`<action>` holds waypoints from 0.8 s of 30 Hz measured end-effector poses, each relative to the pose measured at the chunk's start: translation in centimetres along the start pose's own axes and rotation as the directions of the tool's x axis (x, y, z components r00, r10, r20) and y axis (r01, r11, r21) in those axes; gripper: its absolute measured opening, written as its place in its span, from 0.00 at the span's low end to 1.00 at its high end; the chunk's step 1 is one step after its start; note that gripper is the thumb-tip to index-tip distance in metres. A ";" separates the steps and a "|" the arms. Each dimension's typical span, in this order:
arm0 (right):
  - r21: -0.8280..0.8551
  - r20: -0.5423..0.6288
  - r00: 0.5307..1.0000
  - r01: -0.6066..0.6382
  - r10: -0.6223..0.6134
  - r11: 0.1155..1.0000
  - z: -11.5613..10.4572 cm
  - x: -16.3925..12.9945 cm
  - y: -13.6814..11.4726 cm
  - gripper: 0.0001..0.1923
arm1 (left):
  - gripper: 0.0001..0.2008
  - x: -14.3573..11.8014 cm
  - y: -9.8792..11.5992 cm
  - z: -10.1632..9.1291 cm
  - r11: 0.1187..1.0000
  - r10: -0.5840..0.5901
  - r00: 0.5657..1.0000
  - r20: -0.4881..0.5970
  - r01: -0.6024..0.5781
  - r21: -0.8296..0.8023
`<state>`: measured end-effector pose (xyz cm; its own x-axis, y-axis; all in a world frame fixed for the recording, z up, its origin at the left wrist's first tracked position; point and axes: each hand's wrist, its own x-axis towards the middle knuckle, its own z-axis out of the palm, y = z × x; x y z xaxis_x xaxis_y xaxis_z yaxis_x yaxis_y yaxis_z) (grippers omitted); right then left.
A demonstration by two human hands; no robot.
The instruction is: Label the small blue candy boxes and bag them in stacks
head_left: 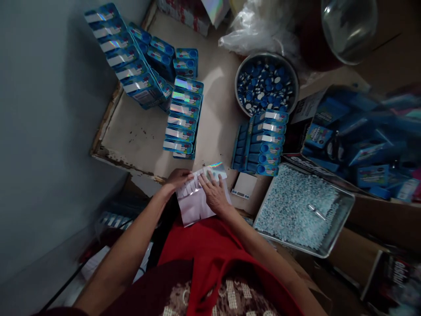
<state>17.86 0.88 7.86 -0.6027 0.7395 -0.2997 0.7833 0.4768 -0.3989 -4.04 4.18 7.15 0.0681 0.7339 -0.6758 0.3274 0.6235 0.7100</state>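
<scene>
Pressing flat on a white sticker sheet (194, 199) at the near edge of the worn board (138, 136), the right hand (215, 195) lies with its fingers spread and together against the paper; the left hand (177, 177) grips the sheet's far left corner, fingers curled onto it, thumb hidden, so I cannot tell how firmly it pinches; a holographic strip (215, 166) shows at the sheet's far right corner.

Judging from this, the sheet hangs partly off the board's near edge over the red cloth (210, 250), and a careless pull could crease it or tear a sticker; the stack of blue boxes (183, 118) just beyond the sheet looks loosely piled, and a nudge from a rising wrist might topple it.

Right of the sheet, a metal tray (342, 228) holds a bed of small pale blue pellets with a pair of metal tweezers, or the like, lying on top; beyond the tray, a round steel bowl (296, 83) is filled with blue and white caps; between bowl and tray stands another block of blue boxes (263, 145); further right of the tray, an open carton (309, 109) holds more blue packs, blurred; a small scale (245, 186) sits just right of the sheet.
</scene>
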 end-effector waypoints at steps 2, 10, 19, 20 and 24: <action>0.033 -0.028 0.999 -0.017 0.018 0.999 -0.6 -0.1 0.3 0.28 | 0.16 0.3 0.1 -0.3 0.994 0.005 1.000 0.010 -0.006 0.109; 0.488 -0.145 0.898 -0.299 0.414 0.820 -5.6 -1.2 0.3 0.10 | 0.17 0.6 1.0 2.5 0.809 0.159 0.953 -0.258 0.024 0.587; 0.895 0.017 0.751 -0.306 0.660 0.325 -14.4 -4.2 1.9 0.13 | 0.30 -3.0 7.8 6.8 0.889 0.077 0.992 -0.099 -0.113 -0.443; 0.895 0.007 0.748 -0.301 0.663 0.329 -14.9 -4.3 2.2 0.13 | 0.31 -2.9 8.7 7.0 0.828 0.047 0.999 0.002 -0.038 -0.560; 0.894 -0.010 0.735 -0.298 0.678 0.336 -16.4 -4.6 3.4 0.14 | 0.22 -2.1 11.1 7.7 0.781 0.062 0.996 0.059 -0.012 -0.624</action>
<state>25.78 6.86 22.10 0.0902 0.8716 -0.4818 0.3068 -0.4846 -0.8192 6.75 7.44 14.95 0.1440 0.7542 -0.6407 -0.3334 0.6466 0.6862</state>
